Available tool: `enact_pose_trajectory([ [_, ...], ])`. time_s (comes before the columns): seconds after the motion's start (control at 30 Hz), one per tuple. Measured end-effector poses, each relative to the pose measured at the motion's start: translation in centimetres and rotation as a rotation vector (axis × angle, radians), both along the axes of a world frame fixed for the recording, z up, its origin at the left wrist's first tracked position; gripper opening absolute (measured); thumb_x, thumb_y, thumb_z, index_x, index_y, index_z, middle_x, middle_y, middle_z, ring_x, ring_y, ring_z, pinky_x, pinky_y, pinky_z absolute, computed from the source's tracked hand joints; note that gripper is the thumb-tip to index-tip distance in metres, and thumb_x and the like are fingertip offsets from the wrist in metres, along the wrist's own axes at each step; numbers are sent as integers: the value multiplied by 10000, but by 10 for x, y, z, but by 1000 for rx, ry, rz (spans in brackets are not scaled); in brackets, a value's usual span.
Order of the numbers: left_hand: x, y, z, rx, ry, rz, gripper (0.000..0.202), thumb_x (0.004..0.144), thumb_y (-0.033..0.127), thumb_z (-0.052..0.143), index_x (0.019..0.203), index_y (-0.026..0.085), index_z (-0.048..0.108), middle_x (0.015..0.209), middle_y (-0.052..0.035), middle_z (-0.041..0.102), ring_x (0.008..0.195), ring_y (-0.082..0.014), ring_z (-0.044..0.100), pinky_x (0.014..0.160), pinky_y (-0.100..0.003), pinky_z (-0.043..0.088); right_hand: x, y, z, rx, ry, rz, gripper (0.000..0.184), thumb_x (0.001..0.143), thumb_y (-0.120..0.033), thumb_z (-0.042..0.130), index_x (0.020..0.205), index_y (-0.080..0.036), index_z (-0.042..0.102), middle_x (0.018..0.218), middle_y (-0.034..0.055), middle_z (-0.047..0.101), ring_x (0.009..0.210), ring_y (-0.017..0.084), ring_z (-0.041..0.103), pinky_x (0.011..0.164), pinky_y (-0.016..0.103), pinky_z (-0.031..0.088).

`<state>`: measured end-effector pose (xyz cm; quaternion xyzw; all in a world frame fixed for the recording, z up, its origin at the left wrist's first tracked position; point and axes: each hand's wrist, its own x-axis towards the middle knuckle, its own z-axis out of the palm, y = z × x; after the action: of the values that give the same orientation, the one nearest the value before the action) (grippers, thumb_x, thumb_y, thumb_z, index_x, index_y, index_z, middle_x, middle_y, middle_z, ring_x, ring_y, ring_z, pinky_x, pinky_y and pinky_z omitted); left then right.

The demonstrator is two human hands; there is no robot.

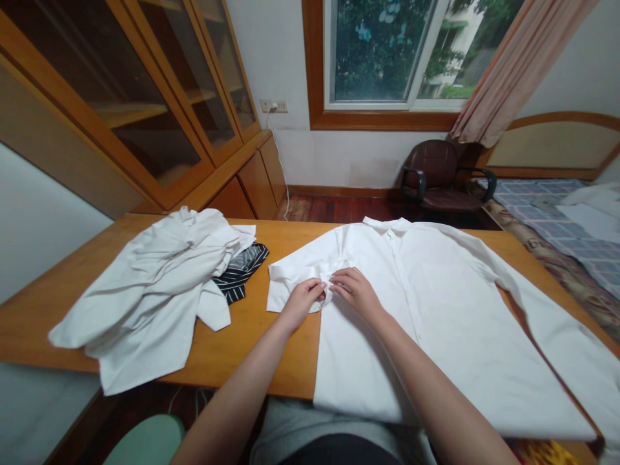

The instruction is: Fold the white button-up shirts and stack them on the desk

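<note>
A white long-sleeved shirt [445, 310] lies spread on the wooden table, collar toward the window and button front facing up. Its sleeve on the left is bunched and folded short, while the other sleeve stretches out to the lower right. My left hand [308, 296] pinches the bunched sleeve fabric near the shirt's side. Close beside it, my right hand [352, 288] also has its fingertips closed on that sleeve. The exact bit of cloth between the fingers is partly hidden.
A heap of white clothing [165, 278] lies on the left of the wooden table [290, 368], over a black striped cloth [242, 271]. A glass-door cabinet [159, 97] stands at the left. Beyond the table are an armchair [436, 174] and a bed [557, 213]. A green stool [145, 442] sits below.
</note>
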<state>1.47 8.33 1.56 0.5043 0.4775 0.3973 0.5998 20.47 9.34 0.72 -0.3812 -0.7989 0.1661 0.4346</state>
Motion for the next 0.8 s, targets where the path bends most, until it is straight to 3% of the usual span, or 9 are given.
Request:
enact_pose_trajectory([
  [0.3, -1, 7, -6, 37, -44, 170, 361, 768, 532, 701, 787, 179, 627, 621, 50, 512, 575, -110, 457, 562, -230, 362, 4, -8, 2, 25, -55, 37, 179, 995, -315, 571, 1043, -245, 729, 1003, 94, 701, 929, 226, 619, 808, 389, 521],
  [0.47, -1, 4, 3, 94, 86, 134, 329, 779, 501, 688, 805, 173, 671, 673, 27, 575, 637, -131, 486, 601, -243, 380, 2, -8, 4, -53, -23, 93, 192, 996, -340, 568, 1011, -243, 732, 1003, 90, 683, 929, 208, 650, 816, 355, 545],
  [0.63, 2, -1, 10, 66, 130, 95, 346, 771, 520, 673, 802, 176, 675, 635, 32, 546, 613, -137, 473, 592, -254, 371, 0, -7, 8, -103, 52, 64, 184, 991, -343, 580, 949, -228, 717, 919, 72, 666, 869, 196, 652, 783, 334, 546],
  [0.8, -2, 2, 9, 112, 129, 135, 338, 793, 526, 659, 771, 189, 655, 657, 26, 562, 654, -147, 510, 637, -254, 405, 2, -15, 14, -100, 113, 16, 167, 985, -347, 582, 951, -238, 703, 925, 76, 670, 880, 211, 650, 789, 358, 547],
])
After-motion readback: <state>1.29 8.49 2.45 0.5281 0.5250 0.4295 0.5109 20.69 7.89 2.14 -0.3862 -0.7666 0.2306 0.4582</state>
